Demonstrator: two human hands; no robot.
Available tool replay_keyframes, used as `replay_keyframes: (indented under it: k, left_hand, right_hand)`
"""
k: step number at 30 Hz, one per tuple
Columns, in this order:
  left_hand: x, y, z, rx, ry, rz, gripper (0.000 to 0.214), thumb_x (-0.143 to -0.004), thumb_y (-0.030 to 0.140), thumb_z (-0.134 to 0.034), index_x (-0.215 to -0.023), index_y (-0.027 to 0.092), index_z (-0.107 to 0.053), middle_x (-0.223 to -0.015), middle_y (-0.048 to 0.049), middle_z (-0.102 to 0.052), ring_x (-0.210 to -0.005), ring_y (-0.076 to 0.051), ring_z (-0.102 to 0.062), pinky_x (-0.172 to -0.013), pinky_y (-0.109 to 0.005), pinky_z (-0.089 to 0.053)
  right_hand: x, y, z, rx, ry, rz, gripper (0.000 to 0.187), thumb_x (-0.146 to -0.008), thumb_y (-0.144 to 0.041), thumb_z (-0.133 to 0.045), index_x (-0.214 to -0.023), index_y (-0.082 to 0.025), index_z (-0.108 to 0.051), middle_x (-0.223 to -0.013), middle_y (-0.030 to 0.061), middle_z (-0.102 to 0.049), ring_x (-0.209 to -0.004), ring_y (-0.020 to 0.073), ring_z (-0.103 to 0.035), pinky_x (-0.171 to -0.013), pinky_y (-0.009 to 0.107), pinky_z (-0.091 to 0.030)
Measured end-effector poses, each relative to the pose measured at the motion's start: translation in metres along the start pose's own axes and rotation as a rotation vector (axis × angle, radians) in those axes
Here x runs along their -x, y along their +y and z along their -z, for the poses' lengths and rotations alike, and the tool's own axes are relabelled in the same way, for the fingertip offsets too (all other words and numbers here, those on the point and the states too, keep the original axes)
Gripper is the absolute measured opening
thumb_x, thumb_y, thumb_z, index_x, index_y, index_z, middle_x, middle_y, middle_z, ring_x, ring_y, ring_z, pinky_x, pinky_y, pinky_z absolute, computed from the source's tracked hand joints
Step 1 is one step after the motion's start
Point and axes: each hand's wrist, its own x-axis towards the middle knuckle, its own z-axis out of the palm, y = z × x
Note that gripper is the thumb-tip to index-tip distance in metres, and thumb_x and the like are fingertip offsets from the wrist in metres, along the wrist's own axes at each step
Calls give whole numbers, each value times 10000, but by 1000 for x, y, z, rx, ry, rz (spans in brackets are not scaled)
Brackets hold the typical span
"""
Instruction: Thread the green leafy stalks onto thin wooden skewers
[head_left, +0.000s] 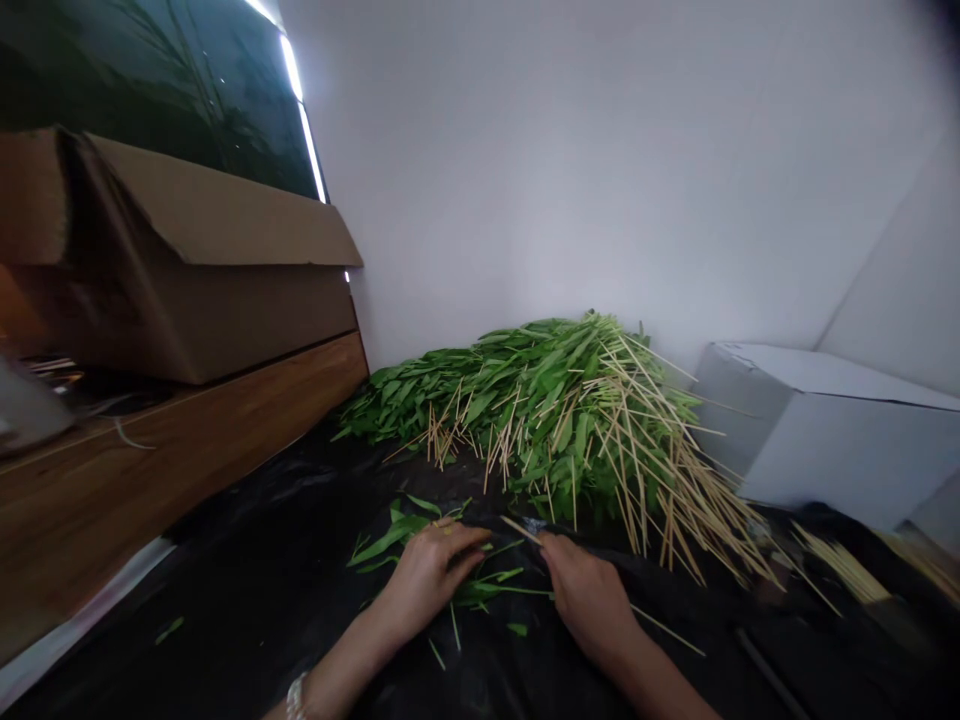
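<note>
My left hand rests palm down on loose green leaves on the black plastic sheet, fingers curled over them. My right hand is closed around a thin bamboo skewer whose tip points up and left toward the left hand. Just beyond both hands lies a large pile of skewered green leaves, with the skewer ends fanning out to the right.
A wooden ledge with a brown cardboard box runs along the left. A white box stands at the right, with a bundle of bare skewers beside it. A white wall is behind.
</note>
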Motion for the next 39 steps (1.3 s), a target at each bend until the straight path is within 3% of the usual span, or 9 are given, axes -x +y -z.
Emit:
replay_keyframes:
  k: [3,5,9,19,29,39]
  left_hand:
    - [0,0,-1,4,-8,11,158,-887,242,-608,-1026,228,-684,-860,-17,-710,-847,-188,-633,-783,-298,-467]
    - [0,0,-1,6,-18,8,118,-877,237,-621,-970,224,-693,-840,-15,-703,-834,-187,-632,-773,-296,-467]
    - [0,2,0,15,-6,-25,111,-897,219,-593,-953,224,-689,-869,-15,-707,-852,-178,-630,-797,-298,-465]
    - [-1,4,2,-47,36,-66,215,-955,242,-485,-1031,204,-682,-868,-47,-710,-835,-182,-647,-788,-294,-495]
    - [0,4,3,-43,-2,-25,152,-930,246,-538,-978,205,-676,-862,-32,-701,-846,-182,-627,-775,-288,-473]
    - [0,5,3,18,51,17,48,-871,221,-623,-891,194,-657,-845,-25,-693,-858,-189,-617,-818,-322,-471]
  right_hand:
    - [0,5,0,30,124,-32,313,-961,-121,-378,-1192,-181,-579,-941,56,-705,-761,170,-682,-638,257,-439]
    - [0,5,-1,58,129,-7,303,-947,-118,-405,-1169,-185,-600,-893,42,-708,-728,177,-680,-610,270,-431]
    - [2,2,-3,94,72,38,277,-924,-114,-455,-1131,-192,-623,-849,26,-697,-712,183,-675,-577,282,-411]
    - [1,-6,14,85,-25,-12,235,-961,-157,-418,-941,-205,-647,-832,37,-682,-736,182,-657,-584,275,-370]
    - [-1,7,36,-40,-72,-44,187,-929,-254,-473,-884,-228,-653,-865,23,-658,-795,185,-627,-654,274,-389]
    - [0,4,34,-216,-226,8,70,-818,-229,-616,-866,-249,-663,-917,-11,-649,-877,162,-624,-709,247,-396]
